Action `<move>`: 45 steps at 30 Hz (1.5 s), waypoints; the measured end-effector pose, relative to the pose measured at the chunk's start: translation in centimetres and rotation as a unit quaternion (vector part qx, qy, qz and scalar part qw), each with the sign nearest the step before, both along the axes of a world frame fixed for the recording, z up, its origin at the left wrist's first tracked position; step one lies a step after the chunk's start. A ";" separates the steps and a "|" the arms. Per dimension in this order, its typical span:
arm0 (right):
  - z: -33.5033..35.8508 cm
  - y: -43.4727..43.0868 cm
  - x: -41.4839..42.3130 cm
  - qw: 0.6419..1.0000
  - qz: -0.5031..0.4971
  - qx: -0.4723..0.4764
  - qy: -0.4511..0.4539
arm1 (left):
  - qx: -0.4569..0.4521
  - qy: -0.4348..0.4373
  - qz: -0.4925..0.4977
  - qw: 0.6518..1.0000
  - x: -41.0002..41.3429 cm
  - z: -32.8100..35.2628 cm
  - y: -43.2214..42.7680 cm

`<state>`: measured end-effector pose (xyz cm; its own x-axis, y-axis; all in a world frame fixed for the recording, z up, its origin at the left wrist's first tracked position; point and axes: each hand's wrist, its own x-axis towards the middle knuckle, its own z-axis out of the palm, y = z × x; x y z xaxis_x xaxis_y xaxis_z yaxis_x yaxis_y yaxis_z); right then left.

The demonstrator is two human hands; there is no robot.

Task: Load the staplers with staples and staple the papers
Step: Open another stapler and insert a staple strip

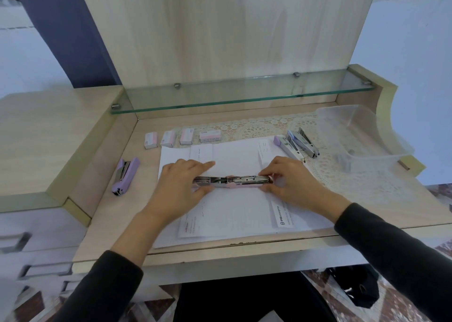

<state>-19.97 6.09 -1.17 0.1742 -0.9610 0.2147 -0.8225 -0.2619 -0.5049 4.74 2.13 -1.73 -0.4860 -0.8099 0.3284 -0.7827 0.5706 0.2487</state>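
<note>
Left hand [181, 182]: grip closed on the left end of the pink stapler [234, 181], thumb on the near side, index finger stretched straight out over the paper.
Right hand [291, 179]: grip pinching the stapler's right end between thumb and fingertips.
The stapler is swung open flat, its metal channel facing up. It lies crosswise on the papers [239, 211], roughly mid-sheet, with both ends inside the paper edges.

The papers are a loose, overlapping stack. The front edge stops just short of the worktop's [117, 214] front lip.
- Left of the stack there is a strip of bare wood, then a purple stapler [125, 174] lying apart from the paper edge, close to the raised side wall.
- Behind the stack, four staple boxes [187, 136] sit in a row, just beyond the far paper edge.
- At the right rear, a lilac-and-white stapler [288, 148] and a blue stapler [303, 140] lie side by side on a lace doily [256, 127]. The lilac one's near tip reaches the papers' corner.
- Further right, a clear plastic tray [367, 126] takes up the corner.

A glass shelf [232, 94] overhangs the back of the worktop, so headroom there is low. The open room is mostly the bare wood on the left and the doily near the right hand.
</note>
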 end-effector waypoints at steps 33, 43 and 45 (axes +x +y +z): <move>2.6 0.3 6.1 0.977 0.039 0.047 -0.202 | 0.221 0.406 0.034 0.886 -1.8 3.9 4.0; 2.5 0.8 6.5 0.976 0.076 0.024 -0.202 | 0.209 0.450 -0.004 0.868 -1.5 3.2 4.3; 2.5 0.9 6.4 0.977 0.081 0.026 -0.198 | 0.195 0.420 -0.011 0.886 -1.3 3.2 4.2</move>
